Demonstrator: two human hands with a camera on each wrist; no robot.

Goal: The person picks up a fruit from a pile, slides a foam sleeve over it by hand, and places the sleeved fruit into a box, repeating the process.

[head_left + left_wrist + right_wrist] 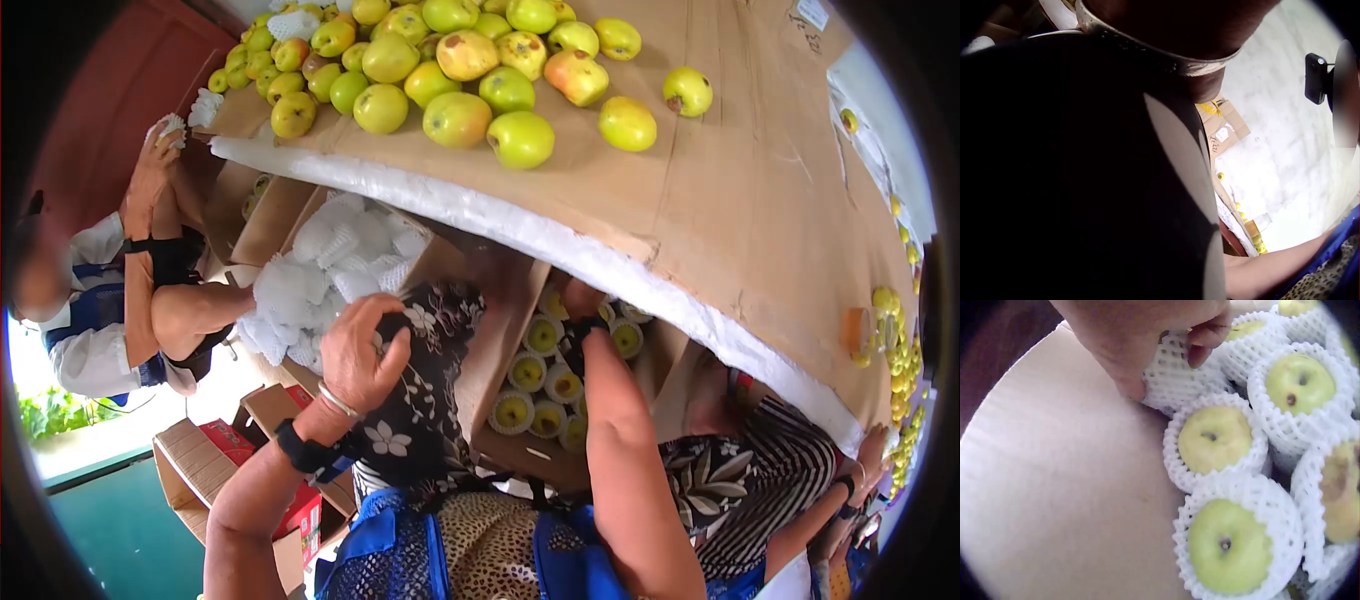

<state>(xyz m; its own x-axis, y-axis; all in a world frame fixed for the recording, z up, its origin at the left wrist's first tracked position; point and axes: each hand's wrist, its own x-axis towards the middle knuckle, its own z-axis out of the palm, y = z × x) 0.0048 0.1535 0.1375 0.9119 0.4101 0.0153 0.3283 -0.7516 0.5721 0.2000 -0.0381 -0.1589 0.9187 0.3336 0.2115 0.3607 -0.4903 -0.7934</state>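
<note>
My right hand [1147,337] reaches into a cardboard box [500,340] of yellow-green apples, each in a white foam net. Its fingers curl round one netted apple [1175,378] at the box wall. Other netted apples [1215,439] lie packed beside it. In the head view the right hand [580,300] is half hidden under the table edge. My left hand [365,350] grips a black cloth with white flowers [425,400], which fills the left wrist view [1085,175]; a metal bangle [1166,56] shows at the wrist.
A cardboard-covered table [760,200] holds several loose apples [457,118]. A box of empty foam nets [340,255] stands next to the apple box. One person [150,300] works at the left, another in stripes [760,480] at the right. More cartons [200,460] lie on the floor.
</note>
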